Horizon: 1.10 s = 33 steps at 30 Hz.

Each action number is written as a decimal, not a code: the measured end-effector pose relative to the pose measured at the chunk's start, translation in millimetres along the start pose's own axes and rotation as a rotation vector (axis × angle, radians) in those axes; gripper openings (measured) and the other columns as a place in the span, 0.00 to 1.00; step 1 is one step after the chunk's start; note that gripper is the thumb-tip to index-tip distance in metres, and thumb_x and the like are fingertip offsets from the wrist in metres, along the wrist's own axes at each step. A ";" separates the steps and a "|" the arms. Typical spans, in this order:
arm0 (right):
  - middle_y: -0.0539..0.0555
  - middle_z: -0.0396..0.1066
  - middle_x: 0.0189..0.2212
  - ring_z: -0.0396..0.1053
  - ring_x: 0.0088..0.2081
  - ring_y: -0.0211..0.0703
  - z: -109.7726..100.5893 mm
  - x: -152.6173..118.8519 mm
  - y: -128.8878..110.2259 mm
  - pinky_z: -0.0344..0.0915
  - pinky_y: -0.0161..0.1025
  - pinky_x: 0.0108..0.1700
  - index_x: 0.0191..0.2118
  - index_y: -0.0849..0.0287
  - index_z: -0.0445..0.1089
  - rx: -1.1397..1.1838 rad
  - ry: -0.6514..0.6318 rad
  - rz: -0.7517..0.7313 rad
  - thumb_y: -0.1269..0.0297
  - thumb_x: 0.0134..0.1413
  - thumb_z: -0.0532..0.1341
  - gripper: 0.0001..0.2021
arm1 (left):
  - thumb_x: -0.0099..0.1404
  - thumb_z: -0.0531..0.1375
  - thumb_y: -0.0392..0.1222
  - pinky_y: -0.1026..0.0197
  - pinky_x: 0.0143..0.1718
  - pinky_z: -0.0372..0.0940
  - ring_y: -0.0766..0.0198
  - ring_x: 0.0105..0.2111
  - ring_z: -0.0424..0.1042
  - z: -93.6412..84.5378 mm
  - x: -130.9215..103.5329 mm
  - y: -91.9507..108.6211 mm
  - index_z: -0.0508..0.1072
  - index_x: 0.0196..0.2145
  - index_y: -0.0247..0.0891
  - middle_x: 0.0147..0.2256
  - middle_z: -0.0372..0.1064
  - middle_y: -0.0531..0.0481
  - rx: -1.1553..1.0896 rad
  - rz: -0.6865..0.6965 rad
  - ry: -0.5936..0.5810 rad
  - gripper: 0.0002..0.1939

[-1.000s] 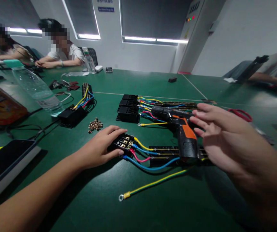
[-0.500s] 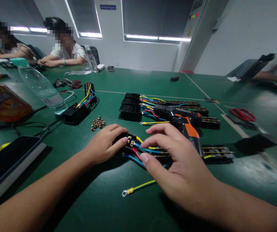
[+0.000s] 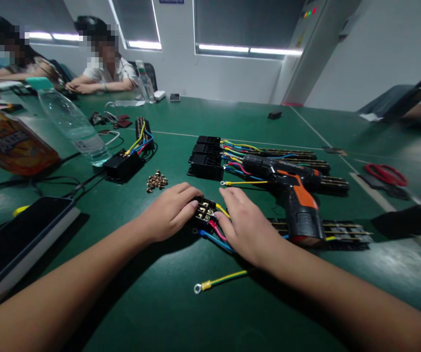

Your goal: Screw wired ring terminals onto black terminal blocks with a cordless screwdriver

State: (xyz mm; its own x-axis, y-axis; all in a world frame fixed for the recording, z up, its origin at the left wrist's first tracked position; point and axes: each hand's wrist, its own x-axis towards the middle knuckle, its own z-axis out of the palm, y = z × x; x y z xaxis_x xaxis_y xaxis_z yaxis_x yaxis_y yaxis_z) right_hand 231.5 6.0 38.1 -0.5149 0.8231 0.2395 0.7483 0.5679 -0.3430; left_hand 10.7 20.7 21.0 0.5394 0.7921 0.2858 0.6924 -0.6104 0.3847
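A black terminal block (image 3: 206,209) with brass contacts lies on the green table (image 3: 151,308). Its left end is held by my left hand (image 3: 171,210), whose thumb rests on top and fingers wrap the far side. My right hand (image 3: 245,222) is closed around the wires at the block's right side, thumb near and fingers on the far side, hiding part of them. A yellow wire (image 3: 222,210) and a red wire (image 3: 217,230) run from the block under that hand. Loose beside them is a blue wire (image 3: 213,240) with a ring lug.
A cordless drill (image 3: 298,195) lies right of my hands, across wired strips. Behind are several black wired blocks (image 3: 206,164). Left stand a screw pile (image 3: 157,181), another wired block (image 3: 122,166), a water bottle (image 3: 71,124) and a phone (image 3: 23,244). Two people sit at far left.
My right hand has moved down and forward from above the wires, closing around them beside the block. My left hand stays on the block. The view has shifted slightly.
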 end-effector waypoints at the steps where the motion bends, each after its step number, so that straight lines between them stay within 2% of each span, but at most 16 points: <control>1: 0.67 0.69 0.53 0.68 0.54 0.56 -1.0 0.3 -1.3 0.66 0.50 0.55 0.61 0.70 0.62 -0.062 -0.031 0.005 0.65 0.67 0.53 0.21 | 0.75 0.44 0.44 0.55 0.44 0.62 0.57 0.41 0.66 0.2 0.1 0.2 0.69 0.49 0.34 0.41 0.67 0.44 0.004 0.001 0.002 0.18; 4: 0.63 0.75 0.42 0.74 0.43 0.56 -6.2 2.4 -7.6 0.67 0.50 0.44 0.52 0.64 0.68 -0.219 -0.132 0.033 0.61 0.69 0.50 0.16 | 0.75 0.44 0.44 0.55 0.44 0.62 0.57 0.41 0.66 0.0 0.2 0.6 0.69 0.49 0.34 0.40 0.67 0.44 0.008 0.000 0.005 0.18; 7: 0.60 0.76 0.37 0.74 0.39 0.55 -8.3 4.2 -10.7 0.63 0.47 0.40 0.43 0.60 0.70 -0.266 -0.172 0.025 0.60 0.70 0.48 0.15 | 0.75 0.44 0.44 0.55 0.43 0.62 0.57 0.41 0.66 -0.4 0.4 0.7 0.70 0.48 0.34 0.40 0.67 0.44 0.011 0.003 0.008 0.18; 17: 0.59 0.77 0.37 0.75 0.39 0.52 -6.9 6.1 0.7 0.56 0.41 0.36 0.43 0.58 0.67 -0.090 -0.235 0.103 0.61 0.70 0.48 0.13 | 0.74 0.44 0.44 0.54 0.43 0.63 0.57 0.41 0.67 -1.3 1.2 0.7 0.70 0.48 0.34 0.40 0.67 0.44 0.019 0.003 -0.003 0.18; 24: 0.58 0.76 0.35 0.73 0.36 0.50 -6.3 6.7 1.4 0.54 0.40 0.34 0.41 0.57 0.65 -0.069 -0.245 0.148 0.61 0.70 0.47 0.12 | 0.74 0.44 0.44 0.54 0.44 0.64 0.57 0.41 0.67 -2.4 0.6 1.1 0.70 0.48 0.35 0.40 0.67 0.44 0.096 0.012 -0.007 0.18; 28: 0.56 0.74 0.33 0.72 0.34 0.48 -6.1 5.4 0.8 0.52 0.40 0.33 0.38 0.56 0.62 -0.099 -0.220 0.129 0.62 0.71 0.47 0.11 | 0.74 0.45 0.43 0.54 0.45 0.65 0.57 0.42 0.69 -2.0 -1.9 2.2 0.70 0.50 0.36 0.42 0.69 0.44 0.151 -0.010 -0.009 0.18; 33: 0.53 0.71 0.34 0.70 0.34 0.46 -3.9 1.6 0.5 0.54 0.40 0.35 0.38 0.56 0.60 -0.092 -0.145 0.066 0.63 0.70 0.48 0.08 | 0.75 0.45 0.45 0.51 0.48 0.68 0.54 0.46 0.71 0.2 -4.4 1.6 0.69 0.53 0.36 0.49 0.68 0.41 0.202 -0.009 0.036 0.19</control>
State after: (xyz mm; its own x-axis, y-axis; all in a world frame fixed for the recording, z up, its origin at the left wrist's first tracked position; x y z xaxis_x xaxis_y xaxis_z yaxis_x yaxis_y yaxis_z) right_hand 232.7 7.6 41.9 -0.5135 0.8541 0.0831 0.8140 0.5155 -0.2677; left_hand 9.5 16.2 20.2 0.5175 0.7953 0.3156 0.7813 -0.5897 0.2047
